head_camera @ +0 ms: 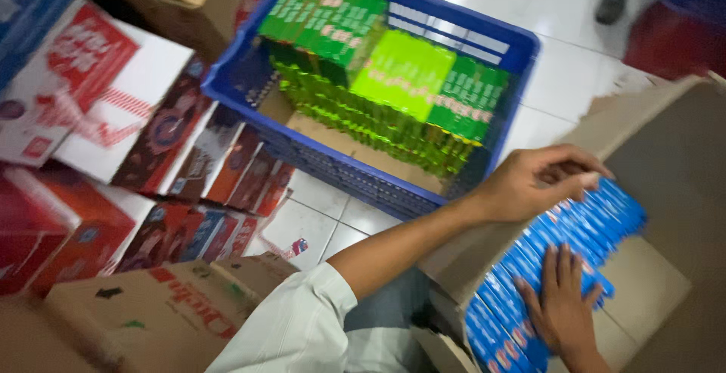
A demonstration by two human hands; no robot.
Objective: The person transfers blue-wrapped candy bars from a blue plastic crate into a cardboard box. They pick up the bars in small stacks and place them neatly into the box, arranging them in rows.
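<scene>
Inside an open cardboard carton (665,161) at the right lies a row of small blue packets (529,256). My left hand (538,180) curls over the upper end of the row, fingers closed on the packets. My right hand (563,301) lies flat with spread fingers on the lower part of the same row. A white sleeve (291,324) covers my left upper arm.
A blue plastic crate (348,169) holding stacked green boxes (378,70) stands on the white tiled floor (560,78). Red and white cartons (98,108) and brown cardboard boxes (151,312) crowd the left. Another person's shoe (611,6) shows at the top right.
</scene>
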